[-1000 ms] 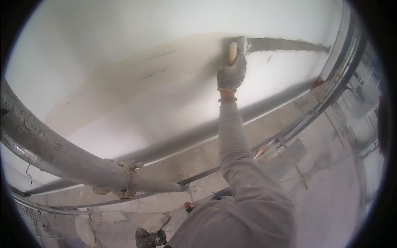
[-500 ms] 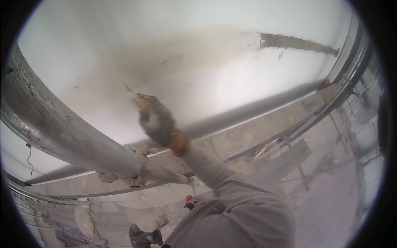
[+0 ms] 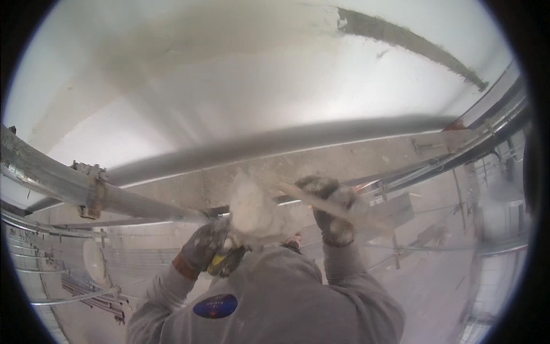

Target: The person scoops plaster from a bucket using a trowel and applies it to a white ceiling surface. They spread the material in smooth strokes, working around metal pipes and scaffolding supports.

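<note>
My left hand (image 3: 212,246), in a dark, dusty glove, is closed around a tool's yellow handle (image 3: 217,261). A pale lump of plaster (image 3: 255,209) sits above that hand and hides the rest of this tool. To its right, my gloved right hand (image 3: 332,212) grips a long, flat-bladed trowel (image 3: 312,200), smeared by motion and seen nearly edge-on. The trowel's left end is close to the plaster; whether they touch I cannot tell. Ahead, a beige smoothed patch (image 3: 189,43) covers part of the white wall (image 3: 275,97), beside a rough grey strip (image 3: 401,37).
A thick metal scaffold pole (image 3: 43,160) with a coupler (image 3: 94,192) crosses on the left. A concrete ledge (image 3: 344,157) runs along the wall's foot. More scaffold tubes (image 3: 492,126) curve along the right, and a white round object (image 3: 96,261) lies low on the left.
My right hand has come down and back from the wall to the plaster in front of me. My left hand has risen fully into view with the lump. The view has shifted.
</note>
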`<state>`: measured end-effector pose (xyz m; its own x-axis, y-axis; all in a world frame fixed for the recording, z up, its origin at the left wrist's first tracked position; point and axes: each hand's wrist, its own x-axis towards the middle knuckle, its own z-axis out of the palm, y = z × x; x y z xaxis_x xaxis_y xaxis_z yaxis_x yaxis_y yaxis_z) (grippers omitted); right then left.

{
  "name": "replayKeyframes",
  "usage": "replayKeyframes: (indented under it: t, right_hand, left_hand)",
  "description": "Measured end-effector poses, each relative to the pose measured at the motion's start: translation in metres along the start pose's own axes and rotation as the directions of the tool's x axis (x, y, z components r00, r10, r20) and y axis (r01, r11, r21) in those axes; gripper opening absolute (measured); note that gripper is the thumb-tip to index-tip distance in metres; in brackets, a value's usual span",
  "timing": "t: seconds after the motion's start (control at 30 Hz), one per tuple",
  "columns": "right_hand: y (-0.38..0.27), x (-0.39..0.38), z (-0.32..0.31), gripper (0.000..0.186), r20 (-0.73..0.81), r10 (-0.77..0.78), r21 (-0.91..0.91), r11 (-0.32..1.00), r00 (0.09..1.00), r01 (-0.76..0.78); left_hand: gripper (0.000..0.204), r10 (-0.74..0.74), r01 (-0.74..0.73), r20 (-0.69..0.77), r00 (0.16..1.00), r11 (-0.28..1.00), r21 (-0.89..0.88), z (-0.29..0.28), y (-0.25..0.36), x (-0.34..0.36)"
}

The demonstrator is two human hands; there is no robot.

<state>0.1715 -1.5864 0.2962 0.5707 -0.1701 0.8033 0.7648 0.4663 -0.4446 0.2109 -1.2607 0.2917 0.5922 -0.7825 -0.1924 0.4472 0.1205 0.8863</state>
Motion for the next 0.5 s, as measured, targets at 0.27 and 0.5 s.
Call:
replayKeyframes:
  t: [0.27,0.5]
  right_hand:
    - [-0.11,0.002,-0.135,0.04,0.19,0.442,-0.906,0.423,0.876,-0.017]
    - [-0.147,-0.046,-0.135,0.023,-0.824,0.441,0.249,0.845,0.355,-0.473]
  left_hand:
    - [0.023,-0.194,0.201,0.072,0.978,0.972,-0.122,0.086,0.0,0.085]
    - [0.029,0.393,-0.381,0.175,0.903,0.544,0.748,0.168,-0.005,0.165]
